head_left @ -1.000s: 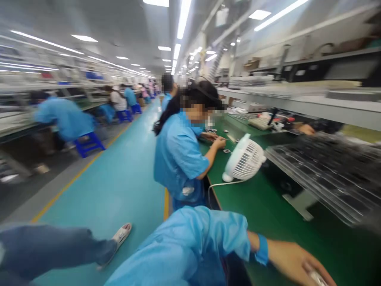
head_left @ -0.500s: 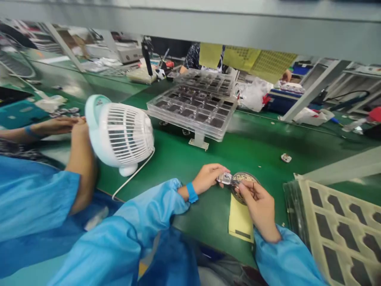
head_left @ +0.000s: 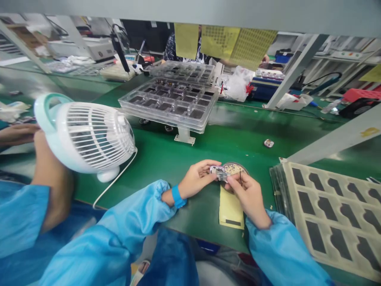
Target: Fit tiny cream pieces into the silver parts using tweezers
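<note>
My left hand (head_left: 196,178), with a blue band at its wrist, pinches a small whitish device part (head_left: 214,171) by its left side. My right hand (head_left: 247,194) is closed at the right side of that part, its thumb and finger around something thin and dark that I cannot make out. Between the hands a clear or silvery piece (head_left: 222,174) lies against the part. Behind my fingers is a round dish (head_left: 235,166) of tiny pale pieces, partly hidden. A yellow paper (head_left: 230,208) lies below the dish on the green table (head_left: 196,214).
A white fan (head_left: 92,135) stands at the left, beside a co-worker's arm (head_left: 52,174). Clear trays (head_left: 166,115) sit on a raised stand ahead. Stacked cream trays (head_left: 333,214) are at the right, near a slanted metal post (head_left: 336,137). A small part (head_left: 268,143) lies behind the dish.
The whole view has shifted, so most things appear further left. My right hand has come closer to my left, and the silvery piece now overlaps the whitish part.
</note>
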`<state>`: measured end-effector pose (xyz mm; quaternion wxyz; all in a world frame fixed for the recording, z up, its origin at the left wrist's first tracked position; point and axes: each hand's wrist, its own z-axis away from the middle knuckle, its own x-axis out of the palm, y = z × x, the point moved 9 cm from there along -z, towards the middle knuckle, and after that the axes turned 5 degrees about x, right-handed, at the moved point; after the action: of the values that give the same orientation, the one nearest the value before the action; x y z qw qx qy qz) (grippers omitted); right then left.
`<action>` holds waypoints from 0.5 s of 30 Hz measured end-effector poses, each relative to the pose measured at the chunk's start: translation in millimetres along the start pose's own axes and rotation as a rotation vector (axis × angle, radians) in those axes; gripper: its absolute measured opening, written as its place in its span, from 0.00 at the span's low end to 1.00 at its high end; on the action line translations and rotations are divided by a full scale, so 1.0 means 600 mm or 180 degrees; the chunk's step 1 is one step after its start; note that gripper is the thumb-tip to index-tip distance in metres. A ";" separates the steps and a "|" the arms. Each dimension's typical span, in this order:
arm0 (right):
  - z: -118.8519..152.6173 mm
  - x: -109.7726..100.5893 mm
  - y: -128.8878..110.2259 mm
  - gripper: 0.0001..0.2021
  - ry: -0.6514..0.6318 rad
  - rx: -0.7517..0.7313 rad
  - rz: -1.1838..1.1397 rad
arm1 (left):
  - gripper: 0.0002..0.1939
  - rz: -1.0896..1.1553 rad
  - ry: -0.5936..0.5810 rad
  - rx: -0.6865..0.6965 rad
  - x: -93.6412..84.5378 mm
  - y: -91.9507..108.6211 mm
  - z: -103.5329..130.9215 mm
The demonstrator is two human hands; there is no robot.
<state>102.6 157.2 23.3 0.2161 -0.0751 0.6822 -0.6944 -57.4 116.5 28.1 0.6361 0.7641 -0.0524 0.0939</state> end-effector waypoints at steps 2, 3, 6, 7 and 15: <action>0.003 -0.003 -0.005 0.16 0.0039 -0.0009 -0.0206 | 0.19 -0.0094 0.0055 -0.0041 -0.001 -0.003 -0.001; 0.004 -0.003 -0.007 0.16 0.0029 -0.0014 -0.0244 | 0.19 -0.0118 0.0061 -0.0063 -0.001 -0.004 -0.001; 0.004 0.002 -0.011 0.15 -0.0061 -0.0063 -0.0096 | 0.22 -0.0141 -0.0023 -0.0113 0.004 -0.006 0.001; 0.004 0.003 -0.013 0.15 -0.0088 -0.0088 0.0017 | 0.24 -0.0171 -0.0067 -0.0135 0.006 -0.006 0.003; 0.001 0.005 -0.017 0.16 -0.0042 -0.0100 0.0368 | 0.30 -0.0949 -0.0246 -0.0058 0.014 0.002 0.017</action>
<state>98.2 155.4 33.1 0.2592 -0.0435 0.6948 -0.6695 -48.8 106.7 29.1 0.6475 0.7606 0.0363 -0.0315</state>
